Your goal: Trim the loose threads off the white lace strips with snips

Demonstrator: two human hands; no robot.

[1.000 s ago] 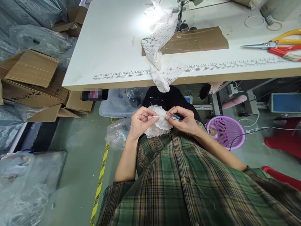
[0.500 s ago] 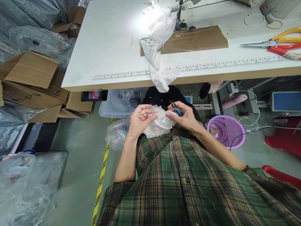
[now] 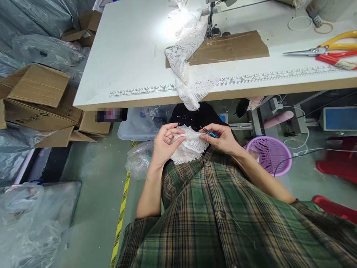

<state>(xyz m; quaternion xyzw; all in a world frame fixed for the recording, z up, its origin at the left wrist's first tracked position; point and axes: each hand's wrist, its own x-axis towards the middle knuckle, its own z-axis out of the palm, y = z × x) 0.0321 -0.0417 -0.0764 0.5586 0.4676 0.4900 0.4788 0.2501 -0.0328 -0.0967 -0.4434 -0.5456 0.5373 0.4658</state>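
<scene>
Over my lap, my left hand (image 3: 169,143) pinches the left side of a bunched piece of white lace (image 3: 189,149) between thumb and fingers. My right hand (image 3: 221,138) grips the lace's right edge with thumb and forefinger. Tucked in that same hand are small blue-handled thread snips (image 3: 209,132), their dark blades pointing up and left, away from the lace edge. A second length of white lace (image 3: 184,61) lies on the sewing table (image 3: 122,48) and hangs over its front edge.
The sewing machine's presser foot (image 3: 211,26) stands at the back, with brown cardboard (image 3: 231,48) before it. Yellow-handled scissors (image 3: 320,50) and a red-handled tool (image 3: 337,61) lie at right. Below are a purple basket (image 3: 284,149), a clear plastic bin (image 3: 134,124) and cardboard boxes (image 3: 39,111) at left.
The snips have turned lower and flatter in my right hand, their blades now pointing more to the left. My left hand keeps its pinch on the lace.
</scene>
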